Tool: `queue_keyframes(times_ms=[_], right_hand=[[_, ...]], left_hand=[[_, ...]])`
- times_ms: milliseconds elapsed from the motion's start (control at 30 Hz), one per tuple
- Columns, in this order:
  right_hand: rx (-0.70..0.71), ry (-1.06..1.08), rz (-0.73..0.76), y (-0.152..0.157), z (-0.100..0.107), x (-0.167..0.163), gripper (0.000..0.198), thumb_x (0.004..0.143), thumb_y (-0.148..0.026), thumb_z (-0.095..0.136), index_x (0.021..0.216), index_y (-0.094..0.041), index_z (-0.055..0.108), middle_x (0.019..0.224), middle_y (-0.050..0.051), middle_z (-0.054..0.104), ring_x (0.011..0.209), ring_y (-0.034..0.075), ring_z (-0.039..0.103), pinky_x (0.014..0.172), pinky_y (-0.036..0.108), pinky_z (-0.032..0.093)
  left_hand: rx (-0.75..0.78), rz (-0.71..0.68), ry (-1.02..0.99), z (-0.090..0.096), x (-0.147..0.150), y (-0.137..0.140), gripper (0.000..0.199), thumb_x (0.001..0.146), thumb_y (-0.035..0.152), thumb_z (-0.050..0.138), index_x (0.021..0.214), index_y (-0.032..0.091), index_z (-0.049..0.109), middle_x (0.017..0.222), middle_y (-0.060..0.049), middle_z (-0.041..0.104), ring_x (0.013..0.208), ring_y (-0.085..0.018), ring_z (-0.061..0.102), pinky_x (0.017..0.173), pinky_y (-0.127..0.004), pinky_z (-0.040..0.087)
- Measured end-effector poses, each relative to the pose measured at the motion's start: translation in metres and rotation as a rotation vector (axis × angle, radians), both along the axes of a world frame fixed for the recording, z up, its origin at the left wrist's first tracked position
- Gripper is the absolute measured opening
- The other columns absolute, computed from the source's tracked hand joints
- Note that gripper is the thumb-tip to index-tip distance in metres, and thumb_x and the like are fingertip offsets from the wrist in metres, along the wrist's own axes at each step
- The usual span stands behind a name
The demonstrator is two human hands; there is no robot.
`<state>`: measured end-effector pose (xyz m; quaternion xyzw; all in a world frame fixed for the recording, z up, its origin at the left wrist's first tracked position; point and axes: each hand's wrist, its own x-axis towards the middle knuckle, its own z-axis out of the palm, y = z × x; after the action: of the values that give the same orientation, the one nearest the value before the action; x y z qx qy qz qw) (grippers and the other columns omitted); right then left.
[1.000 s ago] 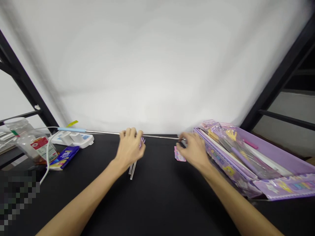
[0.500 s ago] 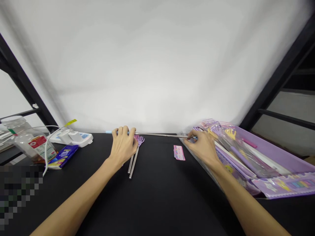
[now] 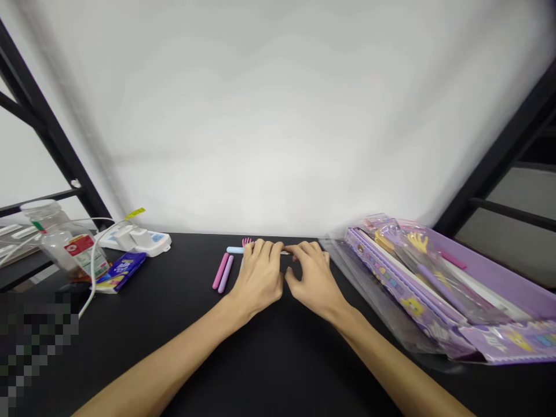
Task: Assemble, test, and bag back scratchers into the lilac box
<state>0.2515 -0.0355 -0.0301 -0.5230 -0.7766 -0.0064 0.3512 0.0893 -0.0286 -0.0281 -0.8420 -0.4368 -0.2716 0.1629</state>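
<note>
A telescopic back scratcher with a light blue handle (image 3: 235, 250) lies crosswise near the far table edge. My left hand (image 3: 260, 275) is closed round its shaft, the handle sticking out to the left. A short piece of metal rod shows between the hands. My right hand (image 3: 315, 278) has its fingers curled on the right end of that scratcher, whose head is hidden. Left of my left hand lie a pink handle (image 3: 220, 271) and a lilac handle (image 3: 226, 274), side by side. A pink claw head (image 3: 247, 242) peeks out behind my left fingers.
At right stands a purple display box (image 3: 499, 263) with several bagged back scratchers, clear plastic (image 3: 377, 313) beside it. On the left are a clear jar (image 3: 72, 243), a blue snack packet (image 3: 124, 269), and a white power strip (image 3: 156, 243) with cables. A white wall rises behind.
My hands have come together from far apart, and the long stretch of rod between them is now short. The pink and lilac handles have come into view; the small pink cards are no longer visible.
</note>
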Motion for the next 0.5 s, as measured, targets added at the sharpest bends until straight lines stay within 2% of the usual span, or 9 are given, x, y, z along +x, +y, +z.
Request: queue_keyframes(times_ms=[100, 200, 300, 400, 500], right_hand=[[0.013, -0.010, 0.040, 0.004, 0.002, -0.005, 0.036, 0.081, -0.014, 0.050, 0.113, -0.021, 0.064, 0.096, 0.006, 0.063, 0.097, 0.025, 0.053, 0.082, 0.039, 0.035], [0.044, -0.054, -0.002, 0.014, 0.003, 0.010, 0.028, 0.083, -0.023, 0.053, 0.107, -0.022, 0.067, 0.095, 0.006, 0.064, 0.096, 0.026, 0.053, 0.083, 0.040, 0.035], [0.077, -0.053, -0.193, 0.023, 0.009, 0.051, 0.018, 0.084, -0.032, 0.053, 0.085, -0.022, 0.067, 0.087, 0.006, 0.066, 0.093, 0.027, 0.053, 0.081, 0.040, 0.033], [0.072, -0.052, -0.420, 0.028, 0.016, 0.096, 0.024, 0.082, -0.037, 0.052, 0.064, -0.022, 0.058, 0.076, 0.006, 0.064, 0.087, 0.028, 0.053, 0.073, 0.037, 0.032], [0.065, -0.061, -0.476, 0.029, 0.018, 0.114, 0.024, 0.076, -0.038, 0.057, 0.059, -0.022, 0.052, 0.069, 0.005, 0.063, 0.082, 0.028, 0.054, 0.069, 0.035, 0.030]], left_hand=[[0.022, -0.007, 0.007, -0.002, 0.000, 0.004, 0.047, 0.076, 0.004, 0.045, 0.123, 0.013, 0.048, 0.106, -0.010, 0.060, 0.099, -0.026, 0.051, 0.091, -0.040, 0.040], [0.061, 0.034, 0.147, 0.002, -0.008, 0.016, 0.036, 0.079, 0.008, 0.046, 0.114, 0.014, 0.053, 0.100, -0.011, 0.059, 0.095, -0.028, 0.051, 0.086, -0.041, 0.040], [0.104, 0.212, 0.191, 0.011, -0.037, 0.032, 0.020, 0.080, 0.015, 0.050, 0.099, 0.016, 0.055, 0.096, -0.012, 0.058, 0.093, -0.031, 0.051, 0.085, -0.044, 0.039], [0.166, 0.449, 0.161, 0.018, -0.078, 0.046, 0.014, 0.081, 0.015, 0.047, 0.094, 0.016, 0.054, 0.091, -0.012, 0.057, 0.092, -0.031, 0.051, 0.088, -0.045, 0.039], [0.250, 0.558, 0.115, 0.021, -0.107, 0.052, 0.015, 0.082, 0.016, 0.047, 0.096, 0.017, 0.053, 0.092, -0.011, 0.056, 0.095, -0.031, 0.051, 0.099, -0.048, 0.034]])
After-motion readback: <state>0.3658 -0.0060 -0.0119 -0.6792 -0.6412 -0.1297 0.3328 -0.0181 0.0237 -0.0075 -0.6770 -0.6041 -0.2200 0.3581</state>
